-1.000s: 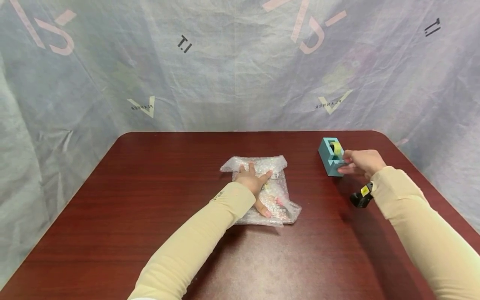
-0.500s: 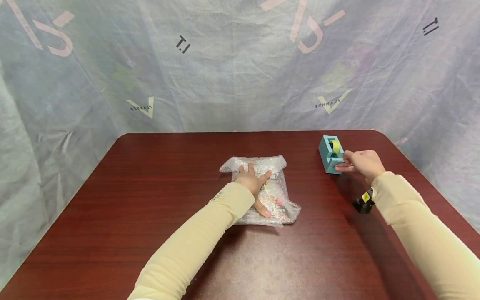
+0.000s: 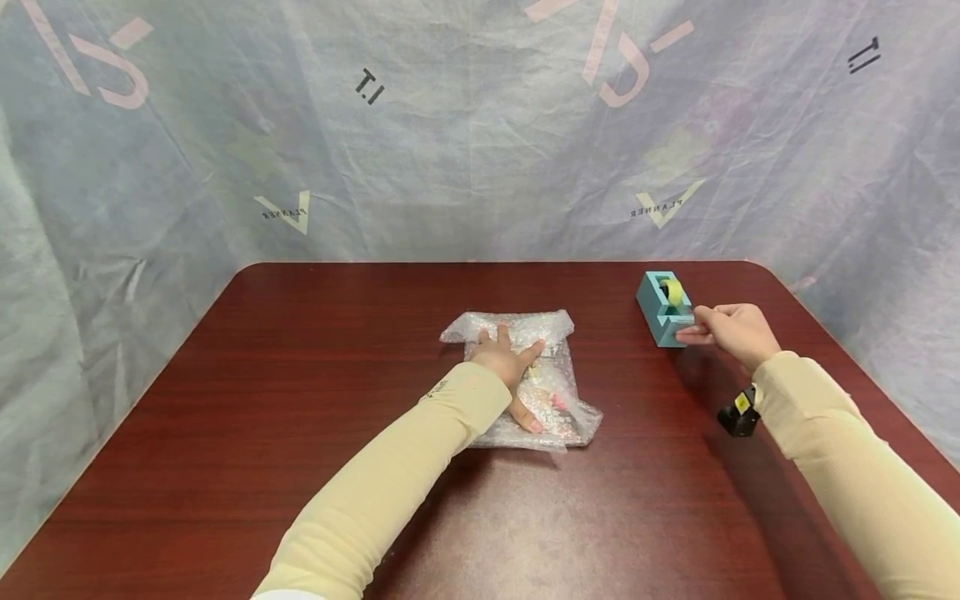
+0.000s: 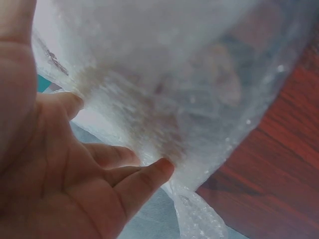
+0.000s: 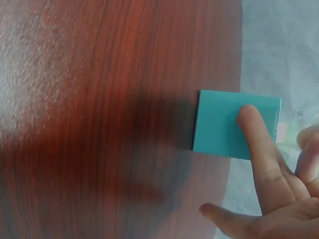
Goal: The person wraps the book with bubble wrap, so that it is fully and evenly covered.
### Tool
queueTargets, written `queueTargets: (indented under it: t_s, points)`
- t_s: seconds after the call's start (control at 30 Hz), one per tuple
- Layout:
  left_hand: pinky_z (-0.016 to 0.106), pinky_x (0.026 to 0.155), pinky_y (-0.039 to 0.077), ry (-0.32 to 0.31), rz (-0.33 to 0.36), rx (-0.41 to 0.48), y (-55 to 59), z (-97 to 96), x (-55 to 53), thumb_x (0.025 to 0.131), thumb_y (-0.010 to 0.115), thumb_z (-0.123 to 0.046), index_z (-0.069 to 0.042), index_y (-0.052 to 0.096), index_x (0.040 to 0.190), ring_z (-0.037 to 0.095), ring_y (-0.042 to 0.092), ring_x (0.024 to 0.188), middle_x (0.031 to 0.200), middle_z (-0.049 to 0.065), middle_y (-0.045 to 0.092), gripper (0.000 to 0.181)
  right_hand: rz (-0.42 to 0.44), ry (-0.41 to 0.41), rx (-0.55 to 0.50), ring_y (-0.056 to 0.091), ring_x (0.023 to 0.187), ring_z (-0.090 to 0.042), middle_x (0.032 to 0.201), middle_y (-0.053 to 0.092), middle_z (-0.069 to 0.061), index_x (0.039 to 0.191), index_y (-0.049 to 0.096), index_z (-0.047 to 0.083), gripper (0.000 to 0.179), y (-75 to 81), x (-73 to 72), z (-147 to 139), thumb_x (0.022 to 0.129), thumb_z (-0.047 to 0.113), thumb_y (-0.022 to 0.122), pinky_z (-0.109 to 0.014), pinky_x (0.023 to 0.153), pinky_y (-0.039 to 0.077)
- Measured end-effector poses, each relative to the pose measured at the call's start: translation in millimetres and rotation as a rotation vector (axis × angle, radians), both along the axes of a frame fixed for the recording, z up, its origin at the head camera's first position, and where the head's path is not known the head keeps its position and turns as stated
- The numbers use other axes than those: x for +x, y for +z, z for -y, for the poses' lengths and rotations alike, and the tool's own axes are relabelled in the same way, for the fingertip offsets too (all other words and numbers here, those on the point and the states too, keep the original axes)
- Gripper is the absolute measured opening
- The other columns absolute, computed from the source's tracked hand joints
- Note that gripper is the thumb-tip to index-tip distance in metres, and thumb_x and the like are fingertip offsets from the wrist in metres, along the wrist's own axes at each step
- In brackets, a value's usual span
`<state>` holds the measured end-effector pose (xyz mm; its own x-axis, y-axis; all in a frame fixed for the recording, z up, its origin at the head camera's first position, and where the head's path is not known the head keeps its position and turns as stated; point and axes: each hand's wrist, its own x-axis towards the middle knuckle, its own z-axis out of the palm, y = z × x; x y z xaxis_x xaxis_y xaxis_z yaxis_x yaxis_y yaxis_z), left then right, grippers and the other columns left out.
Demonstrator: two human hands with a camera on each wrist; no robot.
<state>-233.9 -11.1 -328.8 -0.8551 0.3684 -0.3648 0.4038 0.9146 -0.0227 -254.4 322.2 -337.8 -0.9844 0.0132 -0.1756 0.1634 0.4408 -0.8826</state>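
A flat package wrapped in bubble wrap (image 3: pixel 551 375) lies mid-table, its printed contents partly showing through. My left hand (image 3: pixel 501 367) rests on it with fingers spread; in the left wrist view, fingers (image 4: pixel 149 181) touch the crinkled wrap. To the right stands a teal tape dispenser (image 3: pixel 655 321) with a yellowish tape roll (image 3: pixel 672 292). At its front end is my right hand (image 3: pixel 731 329), thumb and a finger pinching the end of the tape, a short strip of which (image 5: pixel 282 132) shows by the serrated edge. Another finger (image 5: pixel 254 127) extends over the dispenser's teal front face.
The dark red-brown wooden table (image 3: pixel 300 375) has rounded far corners. A printed grey cloth (image 3: pixel 465 125) hangs behind it and along both sides. A small black device (image 3: pixel 740 414) hangs under the right wrist.
My right hand has drawn slightly right and toward me at the dispenser's front, which has shifted a little farther back. The left hand and the package have stayed in place.
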Motion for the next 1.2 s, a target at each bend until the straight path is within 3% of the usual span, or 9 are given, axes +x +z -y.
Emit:
queueTargets:
  t_s: [0.13, 0.23, 0.33, 0.43, 0.67, 0.9, 1.0, 1.2]
  points:
    - [0.050, 0.115, 0.037, 0.001, -0.001, -0.007, 0.6, 0.5, 0.4, 0.067, 0.086, -0.065, -0.032, 0.013, 0.165, 0.049, 0.016, 0.150, 0.166, 0.027, 0.008, 0.127, -0.005, 0.018, -0.006, 0.072, 0.084, 0.001, 0.082, 0.078, 0.003, 0.069, 0.056, 0.005, 0.045, -1.3, 0.1, -2.9, 0.107, 0.021, 0.037, -0.057, 0.114, 0.032]
    - [0.049, 0.114, 0.037, 0.000, 0.001, -0.006, 0.5, 0.7, 0.5, 0.067, 0.086, -0.065, -0.032, 0.013, 0.165, 0.049, 0.016, 0.150, 0.166, 0.027, 0.008, 0.127, -0.020, 0.033, 0.002, 0.073, 0.087, -0.001, 0.085, 0.078, 0.001, 0.068, 0.053, 0.005, 0.045, -3.8, 0.3, -4.3, 0.107, 0.020, 0.036, -0.045, 0.111, 0.041]
    - [0.051, 0.115, 0.036, 0.005, 0.004, -0.003, -0.1, 0.8, 0.4, 0.067, 0.086, -0.065, -0.032, 0.014, 0.165, 0.048, 0.016, 0.151, 0.167, 0.026, 0.008, 0.126, -0.039, 0.042, -0.005, 0.073, 0.089, 0.000, 0.085, 0.078, 0.003, 0.065, 0.051, 0.008, 0.045, -6.6, 1.1, -4.1, 0.106, 0.019, 0.036, -0.025, 0.098, 0.047]
    - [0.051, 0.115, 0.036, 0.006, 0.002, -0.007, -0.5, 1.1, 0.2, 0.067, 0.086, -0.065, -0.033, 0.014, 0.165, 0.048, 0.016, 0.151, 0.167, 0.026, 0.008, 0.126, -0.052, 0.042, -0.029, 0.072, 0.089, 0.001, 0.085, 0.078, 0.005, 0.062, 0.048, 0.011, 0.044, -8.6, 2.2, -3.4, 0.104, 0.017, 0.036, -0.017, 0.084, 0.043]
    - [0.051, 0.114, 0.037, 0.003, -0.004, -0.015, -0.8, 0.3, -0.4, 0.066, 0.085, -0.066, -0.033, 0.013, 0.165, 0.048, 0.016, 0.151, 0.167, 0.026, 0.008, 0.127, -0.069, 0.052, -0.005, 0.071, 0.091, 0.003, 0.087, 0.078, 0.007, 0.063, 0.047, 0.009, 0.043, -8.8, 3.8, -6.1, 0.104, 0.015, 0.035, -0.015, 0.084, 0.047]
    - [0.052, 0.115, 0.035, 0.003, 0.010, -0.007, 0.1, 0.1, 0.4, 0.067, 0.085, -0.066, -0.033, 0.012, 0.165, 0.049, 0.014, 0.151, 0.167, 0.027, 0.006, 0.127, -0.095, 0.063, -0.046, 0.071, 0.091, 0.002, 0.086, 0.077, 0.007, 0.064, 0.045, 0.006, 0.042, -7.2, 10.4, -17.0, 0.105, 0.012, 0.034, -0.011, 0.083, 0.048]
    - [0.052, 0.115, 0.035, 0.005, 0.009, 0.002, 0.0, 0.3, 0.6, 0.067, 0.086, -0.065, -0.033, 0.012, 0.165, 0.049, 0.014, 0.151, 0.167, 0.027, 0.006, 0.127, -0.097, 0.070, -0.088, 0.072, 0.090, 0.001, 0.086, 0.077, 0.008, 0.066, 0.051, 0.005, 0.042, -7.3, 12.9, -22.1, 0.104, 0.010, 0.034, -0.010, 0.082, 0.049]
    - [0.053, 0.115, 0.035, 0.000, 0.000, 0.009, -0.1, 1.1, 0.8, 0.066, 0.086, -0.065, -0.032, 0.014, 0.165, 0.049, 0.016, 0.150, 0.166, 0.027, 0.007, 0.127, -0.097, 0.082, -0.209, 0.073, 0.088, -0.002, 0.089, 0.077, 0.005, 0.086, 0.071, 0.003, 0.039, -8.0, 15.9, -27.5, 0.106, 0.009, 0.038, -0.012, 0.082, 0.051]
